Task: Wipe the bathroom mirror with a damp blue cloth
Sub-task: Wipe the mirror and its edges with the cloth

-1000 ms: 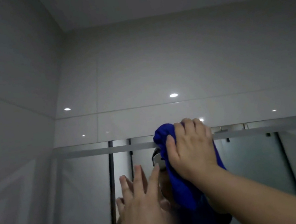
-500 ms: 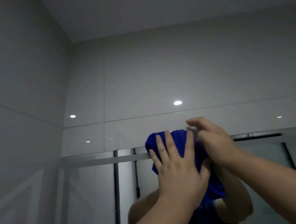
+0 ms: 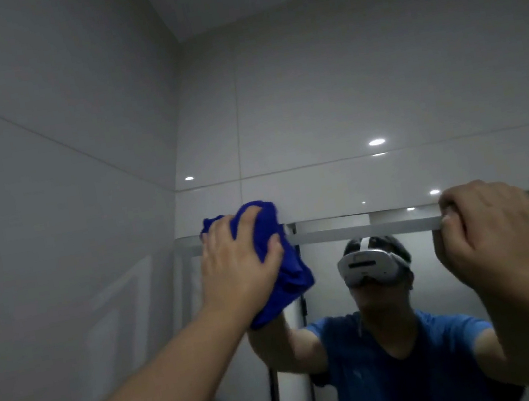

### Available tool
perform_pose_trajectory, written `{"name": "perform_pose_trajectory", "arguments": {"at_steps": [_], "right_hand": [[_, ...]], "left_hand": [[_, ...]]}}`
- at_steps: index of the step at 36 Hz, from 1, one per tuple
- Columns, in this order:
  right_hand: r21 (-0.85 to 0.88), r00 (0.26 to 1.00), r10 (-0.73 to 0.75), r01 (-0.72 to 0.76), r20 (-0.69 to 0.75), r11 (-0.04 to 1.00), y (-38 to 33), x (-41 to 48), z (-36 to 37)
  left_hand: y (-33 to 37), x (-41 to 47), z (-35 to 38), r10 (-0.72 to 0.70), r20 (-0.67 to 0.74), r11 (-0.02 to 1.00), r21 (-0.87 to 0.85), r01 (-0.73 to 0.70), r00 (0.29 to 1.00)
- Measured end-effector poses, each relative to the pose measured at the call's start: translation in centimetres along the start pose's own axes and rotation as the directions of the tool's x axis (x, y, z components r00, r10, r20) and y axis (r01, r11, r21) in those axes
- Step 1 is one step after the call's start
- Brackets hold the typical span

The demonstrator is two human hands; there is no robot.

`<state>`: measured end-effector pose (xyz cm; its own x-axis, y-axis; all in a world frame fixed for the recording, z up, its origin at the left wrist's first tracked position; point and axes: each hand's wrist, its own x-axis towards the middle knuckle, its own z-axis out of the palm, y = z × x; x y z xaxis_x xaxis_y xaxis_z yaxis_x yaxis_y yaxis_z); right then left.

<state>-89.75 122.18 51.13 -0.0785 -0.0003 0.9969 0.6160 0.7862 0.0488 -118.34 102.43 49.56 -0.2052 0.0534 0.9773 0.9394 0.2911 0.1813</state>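
The blue cloth (image 3: 290,276) is bunched up against the top left corner of the bathroom mirror (image 3: 327,298). My left hand (image 3: 236,274) grips it, fingers curled over the top of the bundle and thumb pinching its side. The cloth's lower part hangs below my palm. My right hand (image 3: 490,234) is further right, its fingers curled over the mirror's top edge (image 3: 348,232). The mirror reflects a person in a blue shirt wearing a headset.
Glossy grey wall tiles (image 3: 344,101) rise above the mirror, and a tiled side wall (image 3: 53,233) stands close on the left, meeting the mirror's left edge. The reflection shows a dark-framed frosted glass partition (image 3: 302,305).
The cloth passed from my right hand to my left. My left hand carried it left to the mirror's top corner, and my right hand moved right onto the top edge.
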Motion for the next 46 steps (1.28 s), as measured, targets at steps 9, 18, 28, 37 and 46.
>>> {"name": "perform_pose_trajectory", "arguments": {"at_steps": [9, 18, 28, 37, 46], "right_hand": [[-0.023, 0.999, -0.023, 0.022, -0.041, 0.999, -0.6, 0.0, 1.5], [-0.008, 0.994, -0.057, 0.057, -0.089, 0.998, 1.0, -0.3, 0.8], [0.071, 0.997, -0.049, 0.053, -0.053, 0.996, 0.7, 0.0, 0.5], [0.053, 0.998, -0.038, 0.04, -0.048, 0.998, 0.8, -0.2, 0.3], [-0.009, 0.998, -0.022, 0.021, -0.054, 1.0, 0.3, -0.1, 0.9]], "left_hand": [[-3.6, 1.6, -0.4, -0.09, -0.102, 0.993, 0.072, 0.097, 0.991], [16.0, -2.8, 6.5, 0.185, -0.096, 0.98, -0.05, -0.19, 0.978], [11.7, -0.2, 5.6, 0.353, -0.03, 0.932, -0.076, -0.354, 0.935], [-3.7, 2.0, 1.5, 0.018, -0.083, 0.996, -0.089, -0.025, 0.996], [-7.8, 1.8, -0.7, -0.15, -0.06, 0.989, -0.007, 0.15, 0.987]]}}
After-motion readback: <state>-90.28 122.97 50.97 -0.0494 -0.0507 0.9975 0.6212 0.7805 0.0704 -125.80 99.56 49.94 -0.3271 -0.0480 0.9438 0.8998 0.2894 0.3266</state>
